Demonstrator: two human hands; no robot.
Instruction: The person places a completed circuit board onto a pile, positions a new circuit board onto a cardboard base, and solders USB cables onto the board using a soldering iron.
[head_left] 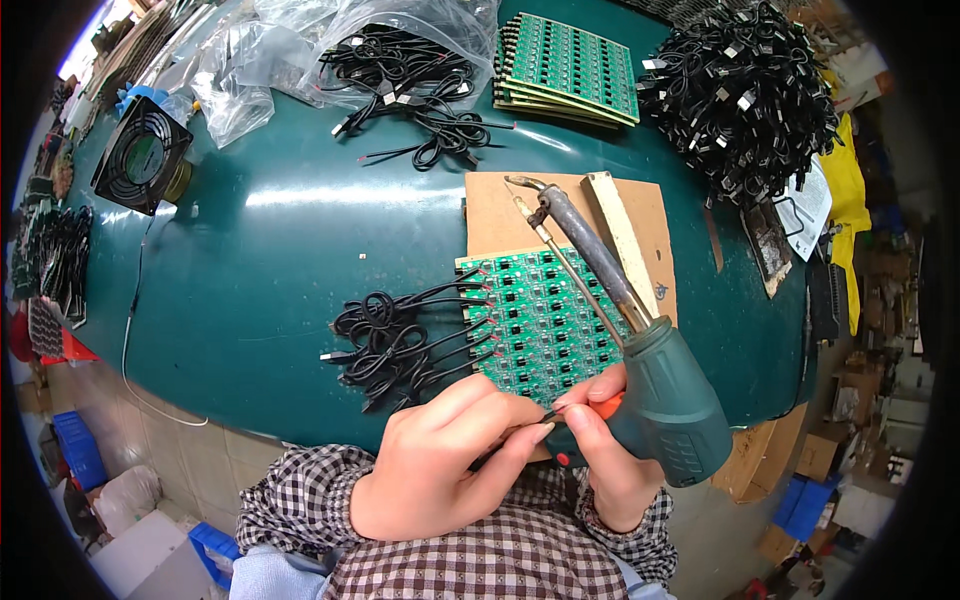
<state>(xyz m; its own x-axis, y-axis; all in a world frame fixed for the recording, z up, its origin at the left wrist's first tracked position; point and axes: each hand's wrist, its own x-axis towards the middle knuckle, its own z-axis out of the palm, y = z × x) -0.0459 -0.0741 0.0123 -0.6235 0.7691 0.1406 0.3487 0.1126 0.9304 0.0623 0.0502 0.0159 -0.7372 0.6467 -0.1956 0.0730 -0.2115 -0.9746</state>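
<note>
My left hand [455, 450] pinches the end of a black cable [549, 416] between thumb and forefinger, just in front of the circuit board panel. My right hand [610, 440] is closed round a dark green soldering gun [678, 400] with an orange trigger, and its thumb and forefinger meet at the same cable end. The gun's metal barrel and thin feed tube point away over the board. Beneath lies the green circuit board panel [530, 320], with rows of small black parts. Several coiled black USB cables [385, 340] join its left edge by red-tipped wires.
A brown board [490, 205] with a pale bar [622, 240] lies under the panel. Behind are stacked circuit panels [570, 70], loose cables by plastic bags [400, 75], and a big cable heap [740, 100] at right. A black fan [145, 155] stands far left on the green table [270, 290].
</note>
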